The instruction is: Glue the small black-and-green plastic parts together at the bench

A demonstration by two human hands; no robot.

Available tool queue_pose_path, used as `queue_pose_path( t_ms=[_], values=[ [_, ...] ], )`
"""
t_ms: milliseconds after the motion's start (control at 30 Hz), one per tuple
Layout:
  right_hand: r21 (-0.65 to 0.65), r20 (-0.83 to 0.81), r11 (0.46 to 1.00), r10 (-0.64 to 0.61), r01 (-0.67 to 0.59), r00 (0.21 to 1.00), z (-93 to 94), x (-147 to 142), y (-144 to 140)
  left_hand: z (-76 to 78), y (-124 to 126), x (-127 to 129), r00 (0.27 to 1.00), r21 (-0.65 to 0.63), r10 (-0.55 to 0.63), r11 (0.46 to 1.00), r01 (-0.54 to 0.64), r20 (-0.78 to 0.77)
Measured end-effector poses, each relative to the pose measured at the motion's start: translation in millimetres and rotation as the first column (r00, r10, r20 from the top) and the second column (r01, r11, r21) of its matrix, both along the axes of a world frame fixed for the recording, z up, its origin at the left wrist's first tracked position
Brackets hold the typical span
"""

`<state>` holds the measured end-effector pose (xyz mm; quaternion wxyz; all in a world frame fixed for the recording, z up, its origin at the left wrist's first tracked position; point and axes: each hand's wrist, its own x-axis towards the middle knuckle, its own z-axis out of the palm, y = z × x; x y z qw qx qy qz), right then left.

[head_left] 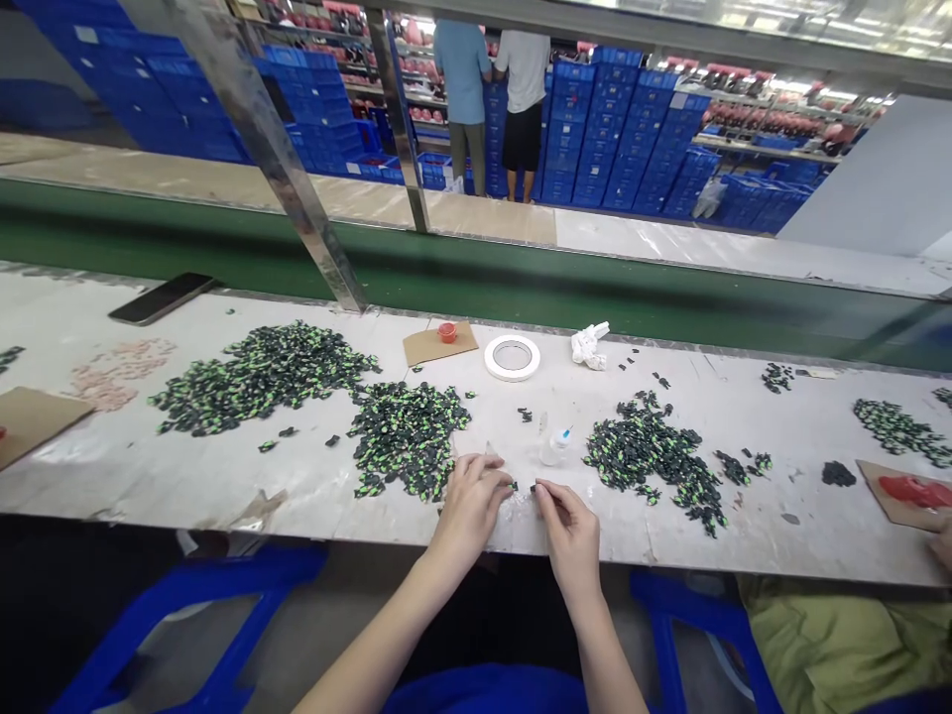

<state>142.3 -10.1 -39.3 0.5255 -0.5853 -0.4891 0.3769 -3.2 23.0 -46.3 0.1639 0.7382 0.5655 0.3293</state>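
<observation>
Here, right hand point(574, 520), dark piece point(534, 488) (pinched), knobbly black-green heap point(647, 446)

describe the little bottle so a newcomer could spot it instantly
On the long pale table, find the person's right hand. Just beyond it, left of a black-and-green pile of parts, sits a small translucent bottle. Its bright blue tip sets it apart from the white tape roll and crumpled white wad farther back.

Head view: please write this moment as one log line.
left hand: holding dark piece; right hand: holding another dark piece; bottle: beyond hands; tape roll: flat on table
</observation>
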Motion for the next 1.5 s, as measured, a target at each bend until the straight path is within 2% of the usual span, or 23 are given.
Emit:
queue_pose_path(
  t_ms=[233,333,500,700,933,1033,1200,1367,1500],
  values=[
    [-0.084,-0.022,0.995,-0.065,0.063,0.998,-2.2,-6.4,-1.6,11.4,2.1,-3.1,0.989,-0.132,-0.096,0.985,0.111,0.115],
    [-0.047,-0.001,0.998,-0.045,0.045,0.999,1.4,-8.5,-1.1,17.3,-1.8,-3.4,0.977,-0.168,-0.092,0.978,0.125,0.195],
    [0.010,0.015,1.000,0.006,-0.006,1.000,8.7,-9.1,0.0,26.8,-4.7,-3.7,0.943,-0.144,-0.141,0.971,0.191,0.301],
    [0.003,-0.118,0.996,0.085,-0.085,0.989,16.8,-6.0,0.9,40.5,-7.8,-7.8,0.911,-0.185,-0.143,0.956,0.228,0.387],
    [-0.003,-0.269,0.999,0.047,-0.050,0.962,24.0,-1.7,3.9,60.5,-14.9,-12.2,0.879,-0.136,-0.207,0.947,0.290,0.430],
    [0.046,-0.230,0.999,0.020,-0.010,0.973,25.8,-2.6,-0.1,68.5,-17.0,-10.9,0.877,-0.159,-0.196,0.944,0.290,0.438],
    [0.225,-0.045,0.974,0.033,-0.022,0.998,32.0,-3.9,-7.8,76.1,-19.8,-7.5,0.869,-0.255,-0.089,0.937,0.238,0.486],
    [0.313,0.138,0.942,0.078,-0.118,0.987,37.5,2.7,-8.2,75.2,-18.9,-6.1,0.852,-0.311,-0.039,0.921,0.233,0.523],
    [0.278,0.203,0.928,0.195,-0.248,0.960,41.9,11.3,-3.8,76.2,-18.4,-7.8,0.854,-0.294,-0.076,0.920,0.259,0.515]
  ],
)
